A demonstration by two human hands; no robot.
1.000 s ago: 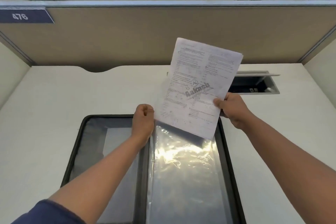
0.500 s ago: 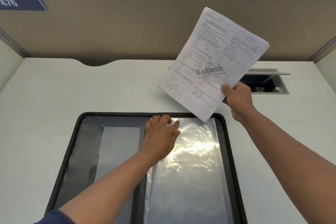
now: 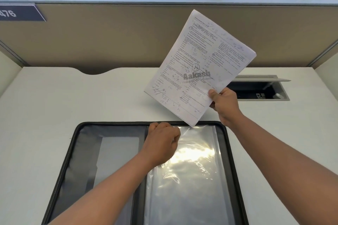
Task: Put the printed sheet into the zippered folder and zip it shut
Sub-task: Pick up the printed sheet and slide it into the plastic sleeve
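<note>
The black zippered folder (image 3: 230, 160) lies open and flat on the white desk, with a grey pocket on its left half and shiny clear plastic sleeves (image 3: 192, 179) on its right half. My left hand (image 3: 161, 142) rests on the top left corner of the sleeves, fingers curled and pinching the plastic there. My right hand (image 3: 224, 104) holds the printed sheet (image 3: 199, 67) by its lower right corner. The sheet is tilted in the air above the folder's far edge, its lowest corner just over the top of the sleeves.
An open cable hatch (image 3: 259, 88) is set into the desk right of the sheet. A tan partition (image 3: 91, 38) with a blue number plate (image 3: 20, 12) closes the desk's far side, with plants behind it. White desk surface surrounds the folder.
My left hand dropped from the sheet onto the sleeves' top corner and curled its fingers on the plastic. My right hand lifted the sheet up and to the right.
</note>
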